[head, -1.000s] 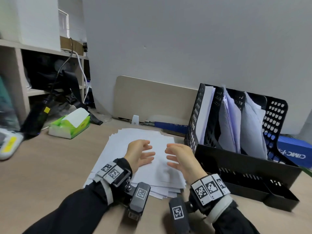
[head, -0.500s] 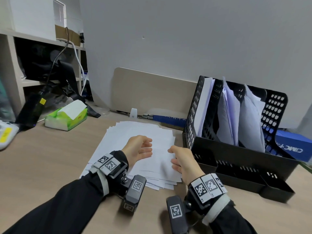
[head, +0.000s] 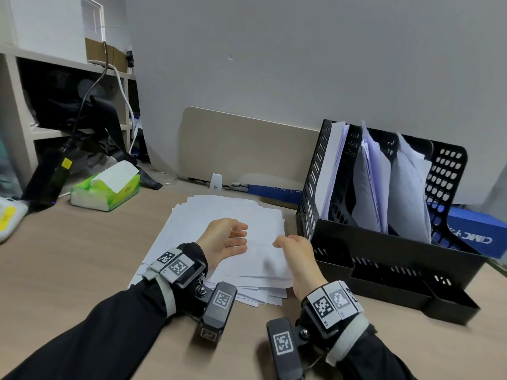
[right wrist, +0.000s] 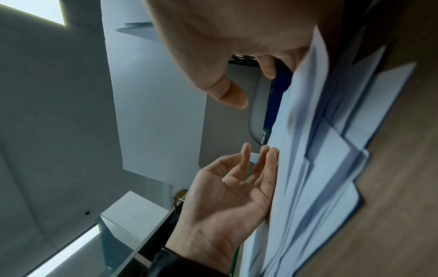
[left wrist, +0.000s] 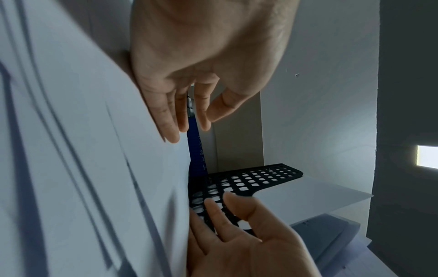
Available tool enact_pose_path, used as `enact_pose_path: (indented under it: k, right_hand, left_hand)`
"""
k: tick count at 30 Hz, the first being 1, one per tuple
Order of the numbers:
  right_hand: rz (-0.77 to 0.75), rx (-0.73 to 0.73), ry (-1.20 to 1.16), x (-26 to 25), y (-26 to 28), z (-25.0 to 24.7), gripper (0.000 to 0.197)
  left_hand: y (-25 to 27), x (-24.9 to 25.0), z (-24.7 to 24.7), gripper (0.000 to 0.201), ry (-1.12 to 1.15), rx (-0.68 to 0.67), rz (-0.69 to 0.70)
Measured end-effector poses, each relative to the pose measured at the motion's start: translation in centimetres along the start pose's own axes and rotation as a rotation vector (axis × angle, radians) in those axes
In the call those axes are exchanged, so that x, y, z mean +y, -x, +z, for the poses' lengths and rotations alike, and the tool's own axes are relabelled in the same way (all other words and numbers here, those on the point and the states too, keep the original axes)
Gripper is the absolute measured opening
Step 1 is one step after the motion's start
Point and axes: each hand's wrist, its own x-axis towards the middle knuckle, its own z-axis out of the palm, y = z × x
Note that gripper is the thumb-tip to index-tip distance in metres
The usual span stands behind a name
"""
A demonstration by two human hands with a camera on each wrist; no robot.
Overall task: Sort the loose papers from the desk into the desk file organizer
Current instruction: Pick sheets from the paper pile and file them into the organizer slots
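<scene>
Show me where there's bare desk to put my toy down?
Bare desk lies between the tissue box and the paper pile. It is crowded on the pile, under the left hand and right hand, and at the organizer.

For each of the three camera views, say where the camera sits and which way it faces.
Head: worn on the head, facing down at the paper stack, file organizer, both hands and sleeves.
Left wrist: along the left hand toward the organizer; right hand opposite.
Right wrist: along the right hand; left hand opposite.
All share the papers.
</scene>
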Motion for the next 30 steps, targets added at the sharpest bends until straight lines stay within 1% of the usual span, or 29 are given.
enact_pose_path:
  k: [2,4,5,6,9,10,12,14,16,19,22,26,28,30]
  right_hand:
    - [-0.008,0.007,-0.013,-0.2,0.3,-0.1,0.039]
    - [-0.049,0.013,-0.027,-0.6,0.9,-0.2,0.056]
    - [-0.078,0.009,-0.041,-0.7,1.0,-0.1,0.059]
    - [-0.107,-0.005,-0.051,-0.8,1.1,-0.1,0.057]
    - [-0.174,-0.115,-0.038,-1.0,1.7,0.2,0.038]
    - [-0.175,-0.169,-0.029,-1.0,2.0,0.4,0.032]
    - [-0.164,-0.267,-0.012,-1.1,2.5,0.8,0.023]
    - [-0.159,-0.3,-0.002,-1.1,2.6,1.0,0.018]
    - [-0.149,-0.267,-0.017,-0.9,2.3,1.0,0.015]
    - [-0.129,-0.247,-0.037,-0.8,2.3,0.8,0.02]
    - [-0.124,-0.244,-0.072,-0.7,2.2,0.7,0.025]
    - [-0.114,-0.229,-0.108,-0.7,2.2,0.6,0.028]
    - [-0.086,-0.224,-0.16,-0.9,2.3,0.6,0.032]
    - [-0.046,-0.185,-0.181,-1.0,2.1,0.6,0.045]
  left_hand:
    - [-0.1,-0.1,0.0,0.02,-0.001,0.002,-0.002]
    - [-0.1,0.0,0.0,0.017,-0.006,-0.009,-0.01]
    - [-0.1,0.1,0.0,0.017,-0.018,-0.022,-0.017]
    - [-0.1,0.1,0.1,0.021,-0.035,-0.04,-0.031]
    - [0.1,0.1,0.4,0.047,-0.079,-0.156,-0.078]
    - [0.3,0.2,0.6,0.049,-0.087,-0.198,-0.085]
    - [0.6,0.1,0.7,0.037,-0.093,-0.225,-0.099]
    - [0.6,0.1,0.6,0.029,-0.057,-0.168,-0.08]
    - [0.5,0.1,0.5,0.035,-0.039,-0.105,-0.07]
    - [0.9,0.1,0.8,0.036,-0.028,-0.108,-0.061]
    - [0.9,0.1,1.0,0.033,-0.03,-0.158,-0.051]
    - [0.8,0.2,0.9,0.045,-0.052,-0.168,-0.008]
    - [0.8,0.1,0.9,0.042,-0.062,-0.145,-0.01]
    - [0.6,-0.1,1.0,0.027,-0.075,-0.094,0.012]
